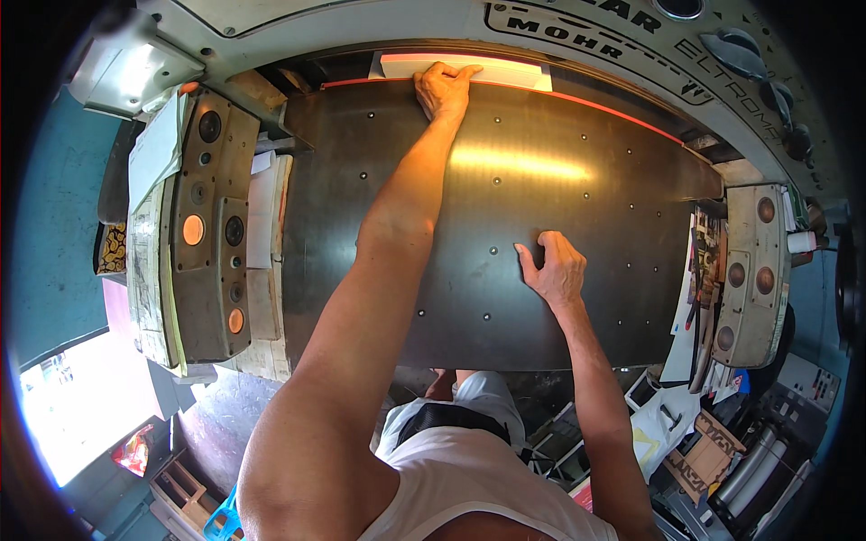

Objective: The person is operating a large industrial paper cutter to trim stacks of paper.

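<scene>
My left hand (443,90) reaches to the far edge of the dark metal table (532,207) of a cutting machine. Its bent fingers are closed at the front of a stack of white paper (510,72), which lies in the slot under the machine's beam. Part of the stack is hidden behind the hand. Over the middle right of the table is my right hand (557,270), holding nothing, with the thumb spread away from the curled fingers. Whether it touches the metal I cannot tell.
A red strip (613,110) runs along the slot. Control boxes with round buttons flank the table, one on the left (212,194) and one on the right (753,270). Papers (158,149) lie by the left box. A grey machine beam (379,20) spans the back.
</scene>
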A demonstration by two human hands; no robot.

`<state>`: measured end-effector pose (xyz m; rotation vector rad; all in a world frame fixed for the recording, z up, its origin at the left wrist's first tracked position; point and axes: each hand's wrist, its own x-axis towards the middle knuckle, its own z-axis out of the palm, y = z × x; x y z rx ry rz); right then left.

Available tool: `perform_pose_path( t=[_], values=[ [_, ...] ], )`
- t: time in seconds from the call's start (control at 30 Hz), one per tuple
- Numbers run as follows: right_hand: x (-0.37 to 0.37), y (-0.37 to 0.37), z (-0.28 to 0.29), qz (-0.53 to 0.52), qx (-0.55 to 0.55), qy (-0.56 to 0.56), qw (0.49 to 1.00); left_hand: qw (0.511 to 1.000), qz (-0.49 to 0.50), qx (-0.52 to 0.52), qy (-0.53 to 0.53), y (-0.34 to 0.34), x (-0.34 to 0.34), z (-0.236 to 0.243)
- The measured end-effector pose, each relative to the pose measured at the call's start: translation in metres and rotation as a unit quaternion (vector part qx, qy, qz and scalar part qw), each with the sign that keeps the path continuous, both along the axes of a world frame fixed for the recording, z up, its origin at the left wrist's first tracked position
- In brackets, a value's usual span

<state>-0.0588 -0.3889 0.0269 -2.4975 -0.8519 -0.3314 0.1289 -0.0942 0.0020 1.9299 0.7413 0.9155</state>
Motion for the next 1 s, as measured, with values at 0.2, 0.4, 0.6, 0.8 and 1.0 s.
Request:
perform_pose_path(
  t=[0.2,0.4,0.6,0.8,1.0],
  values=[
    [0.0,-0.002,0.0,-0.003,0.002,-0.001,1.0,1.0,0.004,-0.009,0.004,-0.003,-0.001,0.002],
    [0.002,-0.007,-0.003,-0.011,-0.008,-0.006,1.0,1.0,-0.007,-0.002,0.008,-0.011,0.005,-0.001],
    [0.002,0.005,0.003,0.006,0.024,-0.015,1.0,0.99,-0.118,-0.051,0.065,0.032,-0.002,0.008],
    [-0.011,-0.012,0.002,0.016,0.035,0.023,0.999,0.922,-0.357,0.089,0.121,0.006,-0.133,0.021],
    [-0.085,-0.108,0.052,0.031,0.105,0.101,0.989,0.803,-0.489,0.285,0.186,-0.018,-0.401,0.071]
  ],
)
